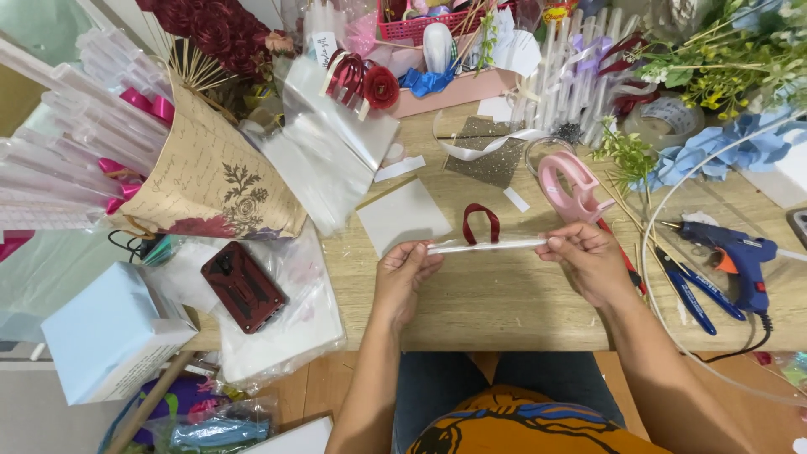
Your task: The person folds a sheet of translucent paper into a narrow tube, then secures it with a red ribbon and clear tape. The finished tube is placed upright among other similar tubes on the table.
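Both hands, left hand point(405, 267) and right hand point(588, 256), pinch a clear tube point(486, 245) level above the worktop point(504, 294), fingers closed on its ends, dark red ribbon loop point(481, 223) at twelve o'clock

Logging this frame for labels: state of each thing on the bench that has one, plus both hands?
left hand: pinching the left end of the clear strip
right hand: pinching its right end
clear strip: held level above the table, taut
dark red ribbon: bent into a loop behind the strip
glue gun: lying down, corded
phone: face down
pliers: lying shut
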